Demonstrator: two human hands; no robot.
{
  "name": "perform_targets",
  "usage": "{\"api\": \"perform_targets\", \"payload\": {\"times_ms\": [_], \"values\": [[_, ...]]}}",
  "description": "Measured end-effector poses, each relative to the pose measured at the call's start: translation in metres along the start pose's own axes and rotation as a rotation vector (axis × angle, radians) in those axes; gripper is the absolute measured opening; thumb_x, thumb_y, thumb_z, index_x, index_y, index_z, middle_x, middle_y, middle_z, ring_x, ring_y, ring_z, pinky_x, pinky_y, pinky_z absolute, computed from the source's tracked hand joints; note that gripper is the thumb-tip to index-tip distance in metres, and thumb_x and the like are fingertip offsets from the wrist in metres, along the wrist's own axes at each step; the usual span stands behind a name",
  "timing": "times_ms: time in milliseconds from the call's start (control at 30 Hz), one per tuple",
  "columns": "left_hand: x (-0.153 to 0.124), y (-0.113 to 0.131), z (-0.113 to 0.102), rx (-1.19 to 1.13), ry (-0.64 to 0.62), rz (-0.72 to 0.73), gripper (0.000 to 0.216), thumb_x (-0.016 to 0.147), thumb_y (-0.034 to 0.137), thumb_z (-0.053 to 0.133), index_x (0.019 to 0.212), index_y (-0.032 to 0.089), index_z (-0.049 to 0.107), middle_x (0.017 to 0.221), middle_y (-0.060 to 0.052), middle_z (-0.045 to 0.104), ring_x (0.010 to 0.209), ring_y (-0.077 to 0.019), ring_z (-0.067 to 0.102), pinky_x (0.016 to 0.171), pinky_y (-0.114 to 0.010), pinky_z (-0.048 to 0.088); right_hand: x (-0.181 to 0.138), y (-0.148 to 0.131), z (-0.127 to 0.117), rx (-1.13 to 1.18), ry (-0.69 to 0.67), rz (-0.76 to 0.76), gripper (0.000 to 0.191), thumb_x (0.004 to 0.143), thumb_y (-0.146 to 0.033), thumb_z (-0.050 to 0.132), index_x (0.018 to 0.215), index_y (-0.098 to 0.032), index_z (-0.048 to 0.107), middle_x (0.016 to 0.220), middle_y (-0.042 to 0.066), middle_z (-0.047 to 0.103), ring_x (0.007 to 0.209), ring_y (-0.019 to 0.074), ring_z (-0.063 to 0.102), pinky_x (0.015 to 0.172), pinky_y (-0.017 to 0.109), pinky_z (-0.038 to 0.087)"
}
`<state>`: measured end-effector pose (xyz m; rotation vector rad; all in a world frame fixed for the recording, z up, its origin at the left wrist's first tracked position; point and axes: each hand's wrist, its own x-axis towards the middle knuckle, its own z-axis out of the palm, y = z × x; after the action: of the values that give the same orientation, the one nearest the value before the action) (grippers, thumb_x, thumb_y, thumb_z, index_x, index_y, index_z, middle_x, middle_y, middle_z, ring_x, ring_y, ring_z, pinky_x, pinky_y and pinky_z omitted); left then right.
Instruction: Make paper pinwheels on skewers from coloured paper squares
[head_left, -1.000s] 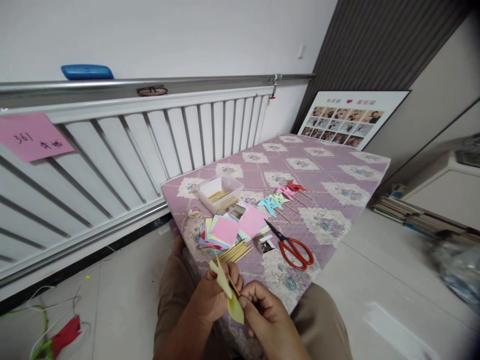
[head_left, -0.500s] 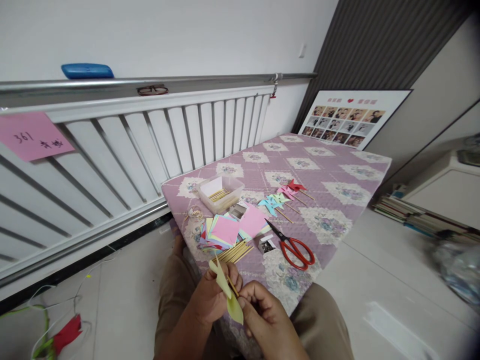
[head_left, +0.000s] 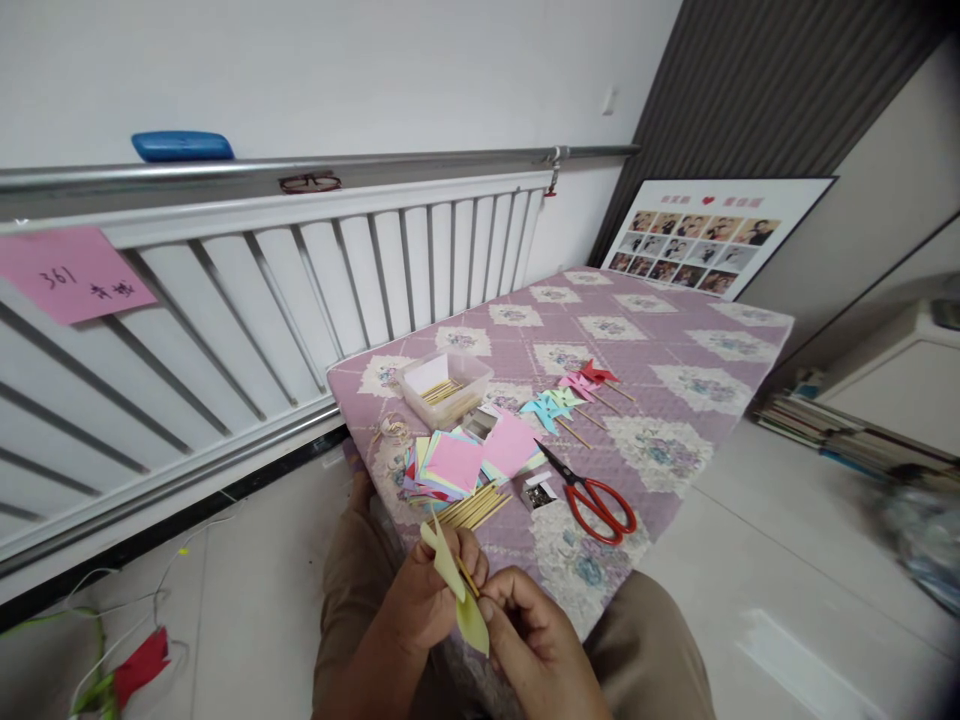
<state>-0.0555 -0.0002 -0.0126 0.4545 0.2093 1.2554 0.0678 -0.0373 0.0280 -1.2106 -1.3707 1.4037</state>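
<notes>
- Right at the bottom centre of the frame, the left hand is closed around a yellow folded paper, thumb and fingers pressing its upper flap.
- A thin wooden stick lies across that paper, between the left fingers.
- Just to the right, the right hand pinches the same paper between thumb and forefinger, close to the stick's lower end; both hands hover over the person's knees, at the near edge of the purple quilted mat.
- Slightly above the hands, a bundle of wooden sticks lies on the mat, touching a fanned stack of coloured paper squares.
- Right of the bundle sits a small box of pins, and beside it lie red scissors, blades pointing to the upper left.
- Further up, a clear plastic tub holds more sticks, with a row of finished pinwheels to its right.
- At the frame's left runs a white slatted panel bearing a pink note.
- On the ledge above rest a blue case and a pair of glasses.
- At the upper right, a photo board leans against the wall.
</notes>
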Motion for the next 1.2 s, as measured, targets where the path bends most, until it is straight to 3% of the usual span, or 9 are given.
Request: {"api": "perform_targets", "payload": {"times_ms": [367, 733, 1200], "values": [[-0.002, 0.006, 0.008, 0.015, -0.017, 0.018, 0.023, 0.071, 0.025, 0.074, 0.06, 0.018, 0.055, 0.058, 0.003, 0.046, 0.053, -0.0089, 0.044, 0.051, -0.023, 0.034, -0.003, 0.001, 0.004, -0.076, 0.018, -0.137, 0.023, 0.086, -0.035, 0.049, 0.068, -0.021, 0.049, 0.061, -0.004, 0.043, 0.057, 0.0124, 0.04, 0.053, 0.022, 0.036], [-0.004, 0.007, 0.012, -0.001, -0.018, 0.053, 0.031, 0.079, 0.039, 0.065, 0.06, 0.017, 0.057, 0.057, 0.002, 0.045, 0.051, -0.0085, 0.043, 0.049, -0.02, 0.033, -0.004, 0.002, 0.005, -0.214, 0.049, -0.241, 0.021, 0.087, -0.026, 0.048, 0.067, -0.021, 0.049, 0.061, -0.004, 0.044, 0.056, 0.0116, 0.043, 0.054, 0.021, 0.038], [-0.004, 0.013, 0.019, -0.02, -0.08, 0.074, 0.025, 0.081, 0.032, 0.063, 0.062, 0.016, 0.058, 0.06, 0.0, 0.05, 0.056, -0.0108, 0.049, 0.053, -0.023, 0.039, -0.005, -0.008, 0.003, -0.335, 0.028, -0.357, 0.018, 0.087, -0.019, 0.045, 0.069, -0.022, 0.044, 0.062, -0.005, 0.045, 0.054, 0.0103, 0.044, 0.052, 0.019, 0.038]]}}
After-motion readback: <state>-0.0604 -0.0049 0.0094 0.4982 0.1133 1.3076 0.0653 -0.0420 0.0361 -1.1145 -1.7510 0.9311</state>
